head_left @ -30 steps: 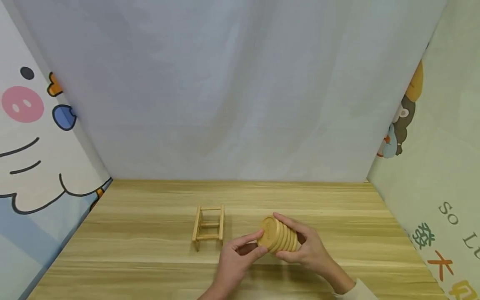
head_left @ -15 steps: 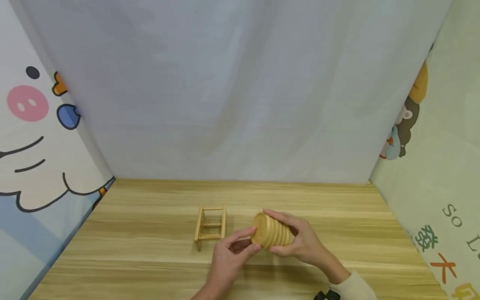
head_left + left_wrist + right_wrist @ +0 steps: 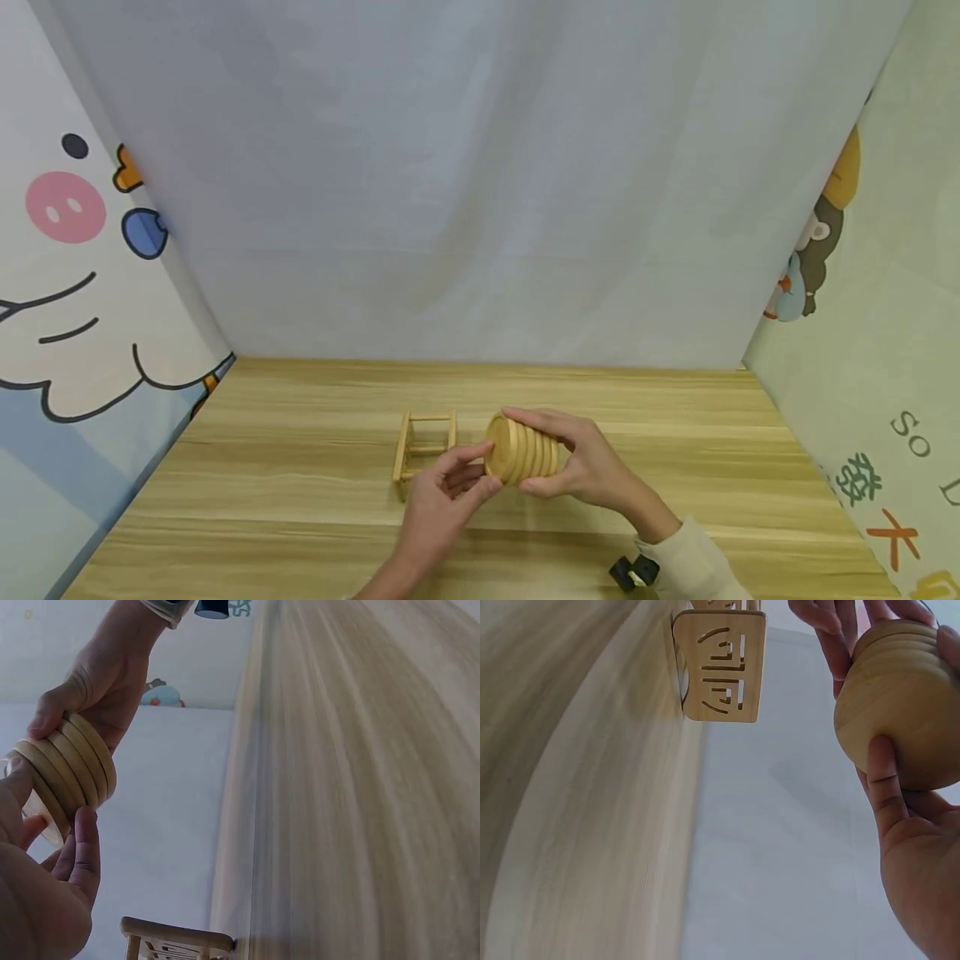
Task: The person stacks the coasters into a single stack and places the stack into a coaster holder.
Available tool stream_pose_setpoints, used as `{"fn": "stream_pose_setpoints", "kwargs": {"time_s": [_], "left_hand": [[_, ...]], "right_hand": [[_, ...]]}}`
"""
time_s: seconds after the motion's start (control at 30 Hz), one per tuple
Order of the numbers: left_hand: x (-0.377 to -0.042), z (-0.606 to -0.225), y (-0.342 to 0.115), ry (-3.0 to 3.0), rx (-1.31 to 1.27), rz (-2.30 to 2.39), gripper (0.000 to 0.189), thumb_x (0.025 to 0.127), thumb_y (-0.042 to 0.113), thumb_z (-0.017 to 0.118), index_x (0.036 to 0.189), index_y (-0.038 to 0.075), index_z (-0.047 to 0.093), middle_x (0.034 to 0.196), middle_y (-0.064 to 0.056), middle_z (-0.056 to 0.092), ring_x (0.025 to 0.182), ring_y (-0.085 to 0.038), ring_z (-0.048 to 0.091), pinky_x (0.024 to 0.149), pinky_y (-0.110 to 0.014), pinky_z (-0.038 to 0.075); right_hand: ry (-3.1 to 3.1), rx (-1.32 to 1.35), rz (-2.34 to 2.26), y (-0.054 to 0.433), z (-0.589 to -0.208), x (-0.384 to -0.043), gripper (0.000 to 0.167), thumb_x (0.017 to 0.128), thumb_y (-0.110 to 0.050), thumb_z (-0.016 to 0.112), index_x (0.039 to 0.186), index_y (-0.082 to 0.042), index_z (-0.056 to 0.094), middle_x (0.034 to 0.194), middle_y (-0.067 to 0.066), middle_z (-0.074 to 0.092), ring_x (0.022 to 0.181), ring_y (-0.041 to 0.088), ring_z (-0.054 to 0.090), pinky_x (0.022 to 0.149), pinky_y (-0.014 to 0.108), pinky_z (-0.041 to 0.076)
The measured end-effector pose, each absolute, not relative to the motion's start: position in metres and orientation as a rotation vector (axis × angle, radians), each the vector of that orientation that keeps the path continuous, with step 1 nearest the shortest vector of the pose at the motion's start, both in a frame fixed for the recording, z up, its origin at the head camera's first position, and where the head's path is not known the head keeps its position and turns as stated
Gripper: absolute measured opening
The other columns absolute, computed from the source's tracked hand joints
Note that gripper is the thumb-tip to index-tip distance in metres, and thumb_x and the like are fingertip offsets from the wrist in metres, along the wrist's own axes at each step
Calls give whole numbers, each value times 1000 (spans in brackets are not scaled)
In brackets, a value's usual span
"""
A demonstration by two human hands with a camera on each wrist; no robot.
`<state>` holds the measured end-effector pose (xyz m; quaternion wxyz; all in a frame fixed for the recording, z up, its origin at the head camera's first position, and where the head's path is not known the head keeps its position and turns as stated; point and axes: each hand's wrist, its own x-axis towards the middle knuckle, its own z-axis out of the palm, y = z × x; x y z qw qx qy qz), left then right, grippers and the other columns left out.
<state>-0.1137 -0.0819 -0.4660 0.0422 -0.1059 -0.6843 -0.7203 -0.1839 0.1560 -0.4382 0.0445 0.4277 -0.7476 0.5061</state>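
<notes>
A stack of several round wooden coasters (image 3: 529,454) is held above the table, tilted on its side, with a rimmed face turned to the left. My right hand (image 3: 592,468) grips the stack from the right, fingers over the top and thumb below. At the left end, my left hand (image 3: 435,504) pinches the outermost coaster between thumb and fingers. The right wrist view shows the plain back of the end coaster (image 3: 900,712), with a finger of my right hand against it. Just beyond my left hand stands a small wooden rack (image 3: 402,450), partly hidden by that hand.
The rack's cut-out side panel (image 3: 742,714) faces the right wrist camera. Beneath everything lies a wood-grain table (image 3: 285,467). A pale curtain (image 3: 480,208) rises at the table's back edge, with printed cloths on both sides. A black device (image 3: 634,573) sits by the right cuff.
Both hands and the coaster stack have moved left and slightly up, nearer the rack. My left hand now covers part of the rack. The black device by the right cuff has come into view.
</notes>
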Motion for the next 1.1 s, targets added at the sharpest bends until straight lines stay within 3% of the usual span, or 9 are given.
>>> {"fn": "stream_pose_setpoints", "kwargs": {"time_s": [0.57, 0.83, 1.1], "left_hand": [[-122, -461, -92, -2043, -339, -2218, 42, 100, -2, 80, 140, -3, 70, 140, -23, 71, 116, -17, 77, 96, -31, 63], [-126, -463, -97, -2026, -384, -2161, 40, 99, -5, 80, 137, -5, 70, 161, -23, 56, 118, -28, 77, 95, -31, 64], [-133, -462, -107, -2068, -372, -2112, 40, 97, -8, 80, 136, -8, 69, 155, -26, 61, 111, -12, 77, 92, -29, 64]], "right_hand": [[-2302, 1418, 1406, 144, -418, -198, 80, 85, -10, 98, 157, -9, 64, 148, 14, 71, 125, 30, 72, 94, 42, 65], [-2343, 1408, 1390, 136, -412, -202, 78, 86, -12, 99, 156, -11, 66, 149, 11, 71, 130, 30, 70, 100, 44, 63], [-2390, 1400, 1338, 127, -405, -206, 79, 85, -14, 99, 157, -13, 66, 150, 9, 71, 132, 29, 69, 101, 42, 62]]}}
